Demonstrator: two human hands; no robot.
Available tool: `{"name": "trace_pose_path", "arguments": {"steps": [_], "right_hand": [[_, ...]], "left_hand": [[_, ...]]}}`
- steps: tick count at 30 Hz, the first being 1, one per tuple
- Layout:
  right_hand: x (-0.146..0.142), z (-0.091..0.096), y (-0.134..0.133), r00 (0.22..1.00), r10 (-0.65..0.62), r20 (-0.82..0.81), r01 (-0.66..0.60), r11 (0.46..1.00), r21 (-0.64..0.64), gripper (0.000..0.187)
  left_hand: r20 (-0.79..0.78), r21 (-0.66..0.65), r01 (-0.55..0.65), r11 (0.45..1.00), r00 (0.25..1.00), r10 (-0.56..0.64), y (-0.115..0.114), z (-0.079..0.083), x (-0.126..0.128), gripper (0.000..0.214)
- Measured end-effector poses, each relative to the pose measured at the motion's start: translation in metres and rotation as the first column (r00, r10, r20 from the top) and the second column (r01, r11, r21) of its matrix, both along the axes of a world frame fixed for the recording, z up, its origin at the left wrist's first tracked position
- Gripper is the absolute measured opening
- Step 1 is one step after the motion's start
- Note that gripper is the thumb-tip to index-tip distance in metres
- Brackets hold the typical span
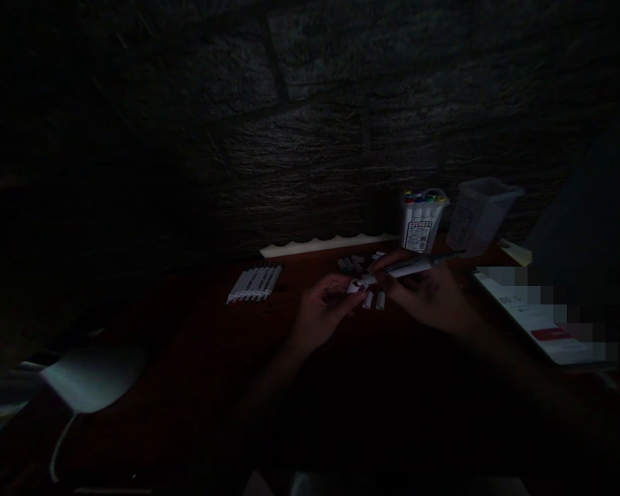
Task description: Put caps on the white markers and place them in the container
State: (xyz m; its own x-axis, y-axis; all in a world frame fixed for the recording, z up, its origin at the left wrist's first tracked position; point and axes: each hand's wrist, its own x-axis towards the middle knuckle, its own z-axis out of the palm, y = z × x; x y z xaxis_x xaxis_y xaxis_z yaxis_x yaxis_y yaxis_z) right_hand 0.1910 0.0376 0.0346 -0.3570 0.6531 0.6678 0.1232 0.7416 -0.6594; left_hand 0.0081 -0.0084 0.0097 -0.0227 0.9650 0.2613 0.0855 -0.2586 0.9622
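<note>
Over the dark table, my right hand [426, 296] grips a white marker [413, 266] that slants up to the right, its dark end pointing away from the palm. My left hand [326, 308] is closed in a pinch on a small white piece that looks like a marker cap [358, 285], right beside the marker's lower end. Dim light hides whether the two pieces touch. Just below the fingertips lie two loose caps [380, 301], and several more caps [348, 264] are scattered behind my hands. Left of them, a row of white markers [255, 282] lies side by side.
At the back stand a clear box of upright markers [417, 224] and another clear container [479, 217]. A pale wavy-edged strip [325, 245] runs along the dark textured wall. A white panel [537, 320] lies at right; a white object with a cord [93, 379] sits at left.
</note>
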Motion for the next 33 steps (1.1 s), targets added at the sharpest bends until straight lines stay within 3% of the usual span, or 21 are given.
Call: {"name": "trace_pose_path", "arguments": {"steps": [8, 13, 16, 19, 23, 28, 33], "right_hand": [[0.0, -0.01, 0.005, 0.996, 0.066, 0.057, -0.065, 0.998, -0.024, 0.014], [0.0, -0.007, 0.003, 0.996, 0.033, 0.084, -0.039, 0.997, 0.069, 0.015], [0.005, -0.001, 0.009, 0.99, -0.063, 0.126, 0.039, 0.982, 0.185, 0.016], [0.013, -0.001, 0.021, 0.967, -0.246, 0.062, 0.225, 0.945, 0.235, 0.019], [0.014, -0.006, 0.029, 0.95, -0.312, 0.008, 0.308, 0.943, 0.128, 0.019], [0.006, -0.007, 0.021, 0.968, -0.246, -0.046, 0.249, 0.965, 0.077, 0.017], [0.006, 0.0, 0.015, 0.96, -0.232, -0.154, 0.222, 0.972, -0.081, 0.016]], "left_hand": [[-0.036, 0.02, 0.029, 0.999, 0.999, -0.028, -0.002, -0.001, 0.0, 0.021], [-0.069, 0.011, 0.02, 1.0, 0.997, -0.02, -0.003, -0.002, -0.001, 0.023], [-0.08, -0.008, 0.04, 0.999, 0.996, -0.041, -0.004, -0.003, 0.001, 0.023], [-0.099, -0.027, 0.083, 0.996, 0.991, -0.085, -0.006, -0.004, 0.006, 0.024], [-0.084, -0.035, 0.084, 0.996, 0.993, -0.086, -0.006, -0.005, 0.008, 0.024], [-0.059, -0.016, 0.087, 0.996, 0.994, -0.087, -0.006, -0.004, 0.006, 0.024], [-0.061, 0.011, 0.089, 0.996, 0.994, -0.088, -0.005, -0.004, 0.004, 0.026]]}}
